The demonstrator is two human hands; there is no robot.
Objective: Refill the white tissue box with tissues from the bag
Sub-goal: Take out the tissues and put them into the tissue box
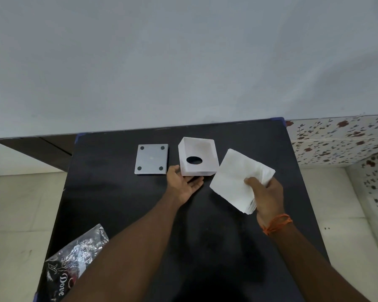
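Note:
The white tissue box (198,156) stands upside down on the black table (118,203), its open side up and the round dispensing hole visible inside. Its grey base plate (152,159), with dark round feet at the corners, lies just left of it. My left hand (182,182) rests palm up with fingers apart at the box's near left corner, touching it. My right hand (264,196) grips a stack of white tissues (238,179) just right of the box, held above the table. The crinkled plastic bag (74,264) lies at the table's near left edge.
A plain wall rises behind the table. A dark cabinet (42,149) sits at far left. Flower-patterned tiles (340,138) and pale floor lie to the right of the table.

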